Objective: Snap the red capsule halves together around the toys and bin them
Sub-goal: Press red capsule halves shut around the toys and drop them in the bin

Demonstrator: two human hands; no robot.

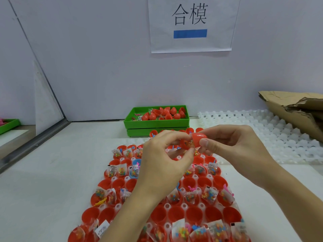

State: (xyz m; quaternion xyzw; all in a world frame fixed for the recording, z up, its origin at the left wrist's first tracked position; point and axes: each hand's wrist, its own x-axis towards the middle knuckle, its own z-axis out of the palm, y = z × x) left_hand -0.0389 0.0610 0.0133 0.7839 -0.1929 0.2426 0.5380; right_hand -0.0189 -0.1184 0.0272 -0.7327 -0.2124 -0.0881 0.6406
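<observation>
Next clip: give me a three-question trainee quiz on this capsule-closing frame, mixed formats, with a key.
1. True or false: the green bin by the wall already holds red capsules.
2. The right hand pinches: A) a bare toy B) a red capsule half C) cardboard.
3. Fill in: the clear empty tray lies to the ___ of the filled tray.

Key: 1 true; 2 B; 3 right.
</observation>
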